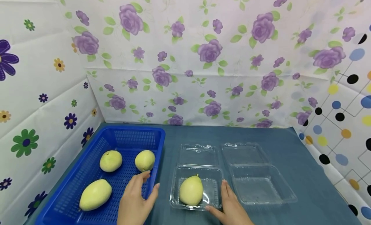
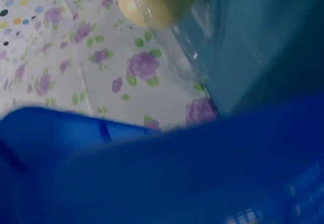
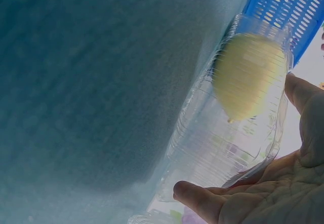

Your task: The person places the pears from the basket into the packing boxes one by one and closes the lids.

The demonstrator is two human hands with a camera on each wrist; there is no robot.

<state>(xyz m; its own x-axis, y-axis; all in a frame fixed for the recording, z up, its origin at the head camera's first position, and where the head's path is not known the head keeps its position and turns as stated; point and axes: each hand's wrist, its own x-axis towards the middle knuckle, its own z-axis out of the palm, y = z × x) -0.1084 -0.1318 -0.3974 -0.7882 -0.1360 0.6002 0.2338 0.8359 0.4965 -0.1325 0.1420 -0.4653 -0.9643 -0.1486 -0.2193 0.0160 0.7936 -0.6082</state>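
A pale yellow, pear-shaped fruit (image 1: pixel 191 190) with a short stem lies in a clear plastic clamshell box (image 1: pixel 213 186), its lid folded back. My right hand (image 1: pixel 233 207) rests at the box's right front corner. Its straight fingers lie along the side, with the thumb on the front edge, as the right wrist view also shows. My left hand (image 1: pixel 135 197) is above the right rim of the blue basket (image 1: pixel 160 154), thumb and fingers apart with nothing between them. Its fingertips are close to a round pale fruit (image 1: pixel 145 160). In the left wrist view the hand itself is hidden.
Two more pale fruits, one round (image 1: pixel 111 161) and one oblong (image 1: pixel 95 195), lie in the basket. A second clear clamshell box (image 1: pixel 261 184) stands open to the right on the blue-green table (image 1: pixel 307 154). Flowered sheets (image 1: pixel 185 89) wall the back and sides.
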